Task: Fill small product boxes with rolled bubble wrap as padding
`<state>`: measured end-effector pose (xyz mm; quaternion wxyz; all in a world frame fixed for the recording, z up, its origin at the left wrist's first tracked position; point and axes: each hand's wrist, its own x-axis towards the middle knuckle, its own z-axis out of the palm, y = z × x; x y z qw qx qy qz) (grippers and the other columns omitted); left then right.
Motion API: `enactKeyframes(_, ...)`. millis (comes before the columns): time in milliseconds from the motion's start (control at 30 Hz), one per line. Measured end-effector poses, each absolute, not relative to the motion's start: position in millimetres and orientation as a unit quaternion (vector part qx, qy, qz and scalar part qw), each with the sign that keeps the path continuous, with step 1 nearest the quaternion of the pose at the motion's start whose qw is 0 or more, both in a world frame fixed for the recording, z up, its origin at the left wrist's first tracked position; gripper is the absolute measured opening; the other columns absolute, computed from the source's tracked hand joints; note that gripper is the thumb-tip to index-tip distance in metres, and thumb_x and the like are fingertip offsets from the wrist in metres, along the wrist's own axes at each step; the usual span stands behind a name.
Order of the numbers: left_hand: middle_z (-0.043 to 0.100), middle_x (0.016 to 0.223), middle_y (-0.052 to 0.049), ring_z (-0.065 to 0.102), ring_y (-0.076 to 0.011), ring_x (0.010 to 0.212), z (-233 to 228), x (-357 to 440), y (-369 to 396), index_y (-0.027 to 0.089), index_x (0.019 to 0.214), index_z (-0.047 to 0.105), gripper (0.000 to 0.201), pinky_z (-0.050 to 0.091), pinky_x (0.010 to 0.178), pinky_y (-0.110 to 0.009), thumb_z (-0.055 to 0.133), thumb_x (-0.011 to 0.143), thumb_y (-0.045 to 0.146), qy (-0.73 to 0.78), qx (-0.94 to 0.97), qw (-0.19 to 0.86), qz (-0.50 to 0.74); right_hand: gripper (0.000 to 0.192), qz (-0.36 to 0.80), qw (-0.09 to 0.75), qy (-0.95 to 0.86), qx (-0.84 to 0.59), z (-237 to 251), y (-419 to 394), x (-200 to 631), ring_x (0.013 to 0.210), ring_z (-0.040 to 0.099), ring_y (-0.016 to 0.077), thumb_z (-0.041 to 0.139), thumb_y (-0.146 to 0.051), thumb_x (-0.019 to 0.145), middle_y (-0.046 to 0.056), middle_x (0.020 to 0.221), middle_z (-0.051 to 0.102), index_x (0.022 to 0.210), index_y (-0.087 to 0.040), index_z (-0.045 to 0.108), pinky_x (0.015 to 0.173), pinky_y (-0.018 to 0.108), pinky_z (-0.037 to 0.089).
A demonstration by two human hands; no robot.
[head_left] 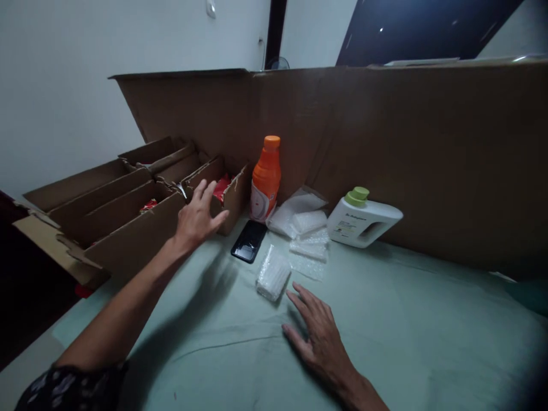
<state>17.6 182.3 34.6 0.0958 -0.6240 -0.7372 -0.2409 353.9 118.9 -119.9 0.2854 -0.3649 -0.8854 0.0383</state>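
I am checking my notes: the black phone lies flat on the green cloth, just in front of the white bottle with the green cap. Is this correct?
Not quite. In the head view the black phone lies flat on the green cloth, but in front of the orange bottle, not the white bottle, which stands further right.

A pale green sheet covers the surface, lightly creased. Far left on it sits a cardboard divider box. Right of that, a black phone lies flat, an orange bottle stands upright behind it, bubble-wrap packets cluster at centre, and a white jug with green cap sits far right.
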Motion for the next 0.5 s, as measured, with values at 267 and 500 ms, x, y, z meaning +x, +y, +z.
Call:
enactKeyframes(267, 0.074, 0.112, -0.015, 0.068, -0.0367, 0.106, 43, 5, 242, 0.017, 0.116, 0.073, 0.041, 0.054, 0.086, -0.042, 0.057, 0.088, 0.042, -0.777, -0.612, 0.083, -0.121, 0.046, 0.054, 0.237, -0.884, -0.399, -138, 110, 350, 0.130, 0.056, 0.0317, 0.058, -0.035, 0.094, 0.015, 0.145, 0.057, 0.138, -0.021, 0.057, 0.100, 0.051, 0.050)
enactKeyframes(500, 0.075, 0.109, -0.012, 0.069, -0.0332, 0.103, 46, -3, 212, 0.018, 0.111, 0.075, 0.039, 0.052, 0.078, -0.036, 0.054, 0.086, 0.039, -0.780, -0.609, 0.094, -0.108, 0.039, 0.059, 0.259, -0.883, -0.388, -144, 111, 350, 0.130, 0.055, 0.0328, 0.060, -0.032, 0.092, 0.015, 0.143, 0.059, 0.129, -0.020, 0.063, 0.100, 0.052, 0.048)
